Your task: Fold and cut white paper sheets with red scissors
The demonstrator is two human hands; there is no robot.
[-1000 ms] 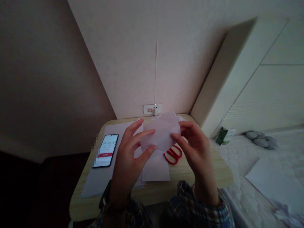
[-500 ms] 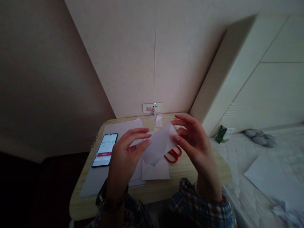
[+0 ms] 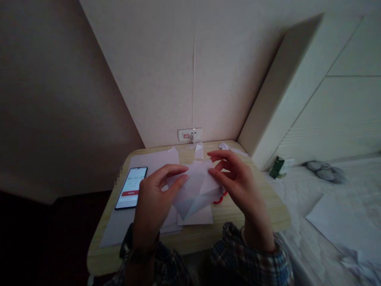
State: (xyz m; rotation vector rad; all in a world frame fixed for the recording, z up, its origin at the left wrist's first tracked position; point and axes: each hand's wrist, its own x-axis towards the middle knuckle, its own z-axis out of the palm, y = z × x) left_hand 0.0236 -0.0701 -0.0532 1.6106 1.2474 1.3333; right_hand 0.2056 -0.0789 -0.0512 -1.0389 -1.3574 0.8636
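Between my two hands, above the small table, I hold a folded sheet of white paper (image 3: pixel 195 188) with creases across it. My left hand (image 3: pixel 157 198) pinches its left edge between thumb and fingers. On the upper right edge, my right hand (image 3: pixel 235 178) grips it with thumb and index finger, the other fingers curled behind. Beneath it lies another white paper square (image 3: pixel 199 218), partly covered. Red scissor handles (image 3: pixel 219 198) peek out under the right side of the held paper; the blades are hidden.
A phone (image 3: pixel 131 188) showing a timer lies on white sheets (image 3: pixel 111 232) on the table's left. Small folded papers (image 3: pixel 199 151) sit at the back, below a wall socket (image 3: pixel 189 135). On the bed at right are a green-and-white box (image 3: pixel 281 167), a grey item (image 3: pixel 324 171) and paper (image 3: pixel 336 222).
The held paper has turned and spread, its lower point now hanging toward me. My right hand has shifted slightly left, and more of the scissors is covered.
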